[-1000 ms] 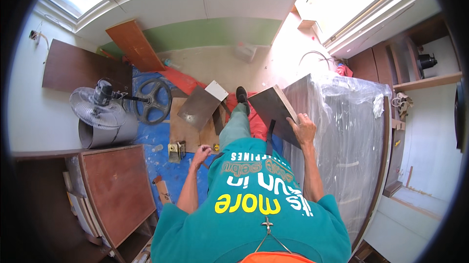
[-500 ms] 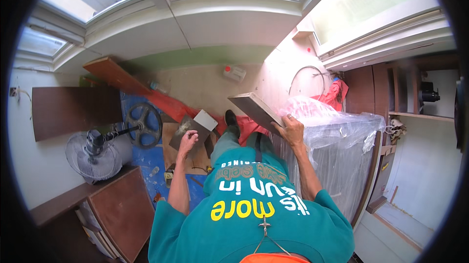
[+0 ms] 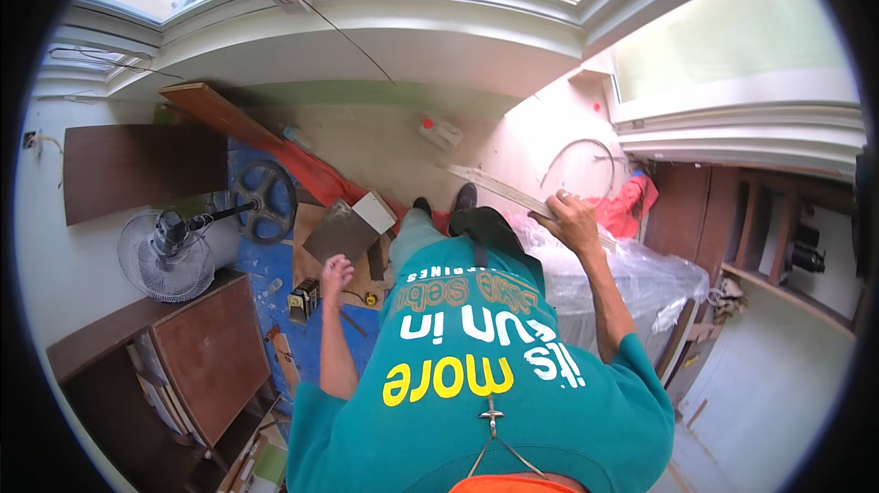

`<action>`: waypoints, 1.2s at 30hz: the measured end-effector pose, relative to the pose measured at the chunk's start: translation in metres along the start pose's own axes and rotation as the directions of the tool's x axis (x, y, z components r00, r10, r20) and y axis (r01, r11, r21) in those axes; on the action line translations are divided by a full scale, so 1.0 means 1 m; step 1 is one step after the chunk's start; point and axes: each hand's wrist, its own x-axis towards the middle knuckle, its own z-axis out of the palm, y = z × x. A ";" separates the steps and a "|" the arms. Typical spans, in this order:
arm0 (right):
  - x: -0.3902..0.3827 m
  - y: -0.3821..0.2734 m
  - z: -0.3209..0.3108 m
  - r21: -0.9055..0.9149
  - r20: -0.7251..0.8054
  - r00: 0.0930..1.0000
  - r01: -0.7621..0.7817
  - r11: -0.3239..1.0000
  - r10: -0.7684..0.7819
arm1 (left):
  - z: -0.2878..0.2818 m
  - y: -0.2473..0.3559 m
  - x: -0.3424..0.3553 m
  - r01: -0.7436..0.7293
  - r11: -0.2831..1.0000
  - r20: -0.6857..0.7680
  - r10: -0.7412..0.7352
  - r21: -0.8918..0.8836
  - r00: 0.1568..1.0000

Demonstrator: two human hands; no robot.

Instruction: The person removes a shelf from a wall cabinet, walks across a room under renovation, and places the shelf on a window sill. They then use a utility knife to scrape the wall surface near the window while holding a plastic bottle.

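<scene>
My right hand [image 3: 572,218] grips a long board [image 3: 494,184], held nearly edge-on with its pale edge up, above the plastic-wrapped cabinet [image 3: 650,292]. My left hand [image 3: 337,270] is off to the left of my torso, fingers curled with nothing visible in them. Beyond it on the floor are a dark panel with a white piece [image 3: 339,232], a yellow tape measure [image 3: 370,299] and a small metal tool or box [image 3: 303,301]. My shoes show beyond the teal shirt.
A standing fan [image 3: 156,260], a black spoked base [image 3: 264,227], wooden cabinets [image 3: 211,365], leaning boards [image 3: 137,163] and blue sheeting lie left. A jug [image 3: 439,132], red sheeting and a coiled cable [image 3: 577,150] are ahead. Shelving [image 3: 769,237] is right; windows are above.
My right hand has lifted the board and turned it from face-up to edge-on. My left hand has moved up and leftward. My second shoe now shows, and the view has shifted.
</scene>
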 end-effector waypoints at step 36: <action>0.097 0.099 0.086 0.046 0.183 0.978 0.095 0.994 -0.102 | 0.112 -0.060 -0.025 0.179 0.971 0.026 -0.177 -0.160 0.984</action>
